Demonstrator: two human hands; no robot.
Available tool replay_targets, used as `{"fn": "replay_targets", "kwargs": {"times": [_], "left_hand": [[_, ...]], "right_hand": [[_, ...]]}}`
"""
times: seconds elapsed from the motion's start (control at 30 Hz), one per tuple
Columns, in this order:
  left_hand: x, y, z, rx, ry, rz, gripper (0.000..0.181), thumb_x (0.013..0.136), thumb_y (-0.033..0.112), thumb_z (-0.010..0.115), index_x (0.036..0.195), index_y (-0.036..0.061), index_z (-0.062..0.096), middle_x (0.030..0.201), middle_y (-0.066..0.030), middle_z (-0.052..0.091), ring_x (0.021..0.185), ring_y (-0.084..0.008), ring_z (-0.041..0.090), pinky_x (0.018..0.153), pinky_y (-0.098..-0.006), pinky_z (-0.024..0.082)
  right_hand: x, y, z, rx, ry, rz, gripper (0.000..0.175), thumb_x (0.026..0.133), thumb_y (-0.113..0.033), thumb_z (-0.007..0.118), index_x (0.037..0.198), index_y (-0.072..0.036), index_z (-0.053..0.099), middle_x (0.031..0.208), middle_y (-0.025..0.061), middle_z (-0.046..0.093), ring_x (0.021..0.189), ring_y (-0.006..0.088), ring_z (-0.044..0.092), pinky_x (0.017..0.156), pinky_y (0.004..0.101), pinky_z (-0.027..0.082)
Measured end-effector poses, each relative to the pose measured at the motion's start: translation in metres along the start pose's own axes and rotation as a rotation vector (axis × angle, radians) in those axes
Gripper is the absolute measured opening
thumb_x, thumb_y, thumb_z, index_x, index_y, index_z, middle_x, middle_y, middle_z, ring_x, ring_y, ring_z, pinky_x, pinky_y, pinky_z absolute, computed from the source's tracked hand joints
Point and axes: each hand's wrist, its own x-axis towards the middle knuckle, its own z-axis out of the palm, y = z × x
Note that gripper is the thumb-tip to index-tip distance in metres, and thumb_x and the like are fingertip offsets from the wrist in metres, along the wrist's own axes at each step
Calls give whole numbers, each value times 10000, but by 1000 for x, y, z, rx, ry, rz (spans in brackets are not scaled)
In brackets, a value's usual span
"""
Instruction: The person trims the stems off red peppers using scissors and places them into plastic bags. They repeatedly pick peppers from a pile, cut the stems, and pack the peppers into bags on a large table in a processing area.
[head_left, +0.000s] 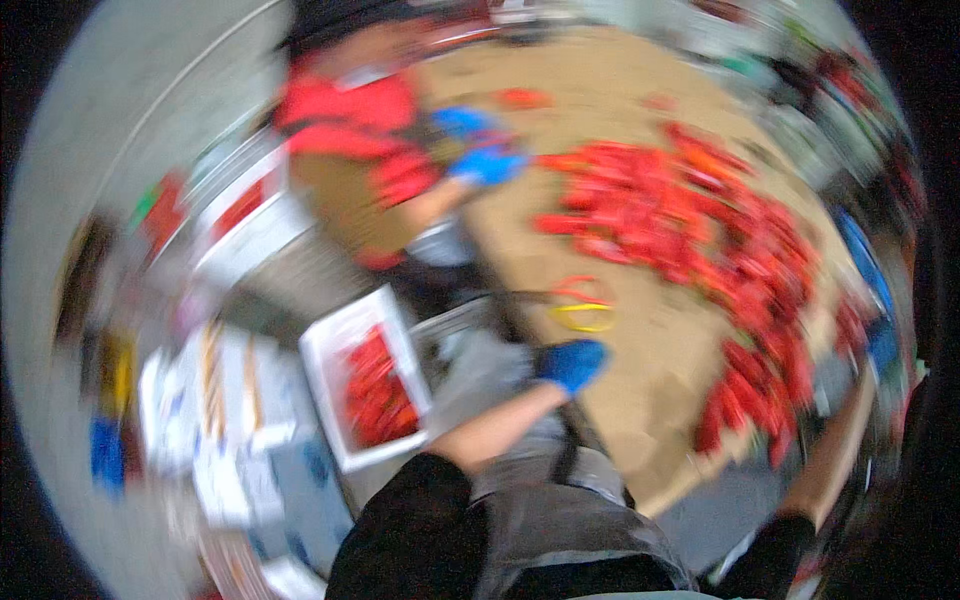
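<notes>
The whole view is smeared by motion. My left hand, in a blue glove, is over the near left edge of the brown tabletop; blur hides its fingers and anything they may hold. Just beyond it lies a yellow ring beside an orange ring. A large heap of long red peppers spreads across the table to its right. My right hand, gloved in blue, is far out at the right rim, past the heap; whether it grips something there is unclear.
A white box of red peppers stands left of my left forearm. Across from me a person in red works with blue-gloved hands above the table. Another white box and stacked white cartons stand at left.
</notes>
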Motion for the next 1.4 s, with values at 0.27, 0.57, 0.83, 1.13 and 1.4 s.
{"fn": "replay_targets", "kwargs": {"times": [0.27, 0.57, 0.83, 1.13, 1.4], "left_hand": [[5, 8, 22, -37, 395, 61, 221, 798, 282, 573, 686, 93, 598, 719, -137, 616, 679, -359, 597, 604, -476, 457], [10, 2, 25, -15, 402, 53, 191, 765, 255, 608, 684, 83, 587, 706, -138, 606, 662, -358, 594, 586, -485, 452], [8, 4, 23, -52, 411, 52, 199, 786, 260, 589, 702, 79, 606, 736, -144, 624, 693, -363, 603, 627, -491, 466], [9, 1, 25, -26, 399, 64, 233, 809, 288, 567, 702, 83, 592, 725, -139, 617, 698, -363, 602, 623, -494, 461], [10, 2, 23, -47, 381, 54, 249, 825, 299, 559, 710, 80, 592, 740, -149, 619, 706, -361, 605, 630, -496, 463]], "right_hand": [[-69, 31, 155, -202, -560, -260, 252, 932, -115, 494, 1154, -12, 555, 1130, 98, 545, 979, 195, 502, 871, 321, 398], [-283, -92, 243, -11, -677, -569, 344, 868, -75, 583, 1193, 36, 559, 1239, 186, 555, 1162, 315, 519, 1020, 372, 383], [-346, -113, 267, -319, -660, -828, 426, 899, -153, 533, 1284, 28, 509, 1343, 220, 477, 1251, 350, 444, 1079, 412, 322], [-366, -119, 262, -152, -544, -782, 412, 906, -117, 515, 1293, 25, 507, 1359, 200, 477, 1275, 342, 426, 1084, 410, 309], [-368, -123, 261, -85, -522, -744, 382, 887, -87, 536, 1253, 22, 544, 1347, 193, 492, 1261, 331, 446, 1069, 404, 329]]}}
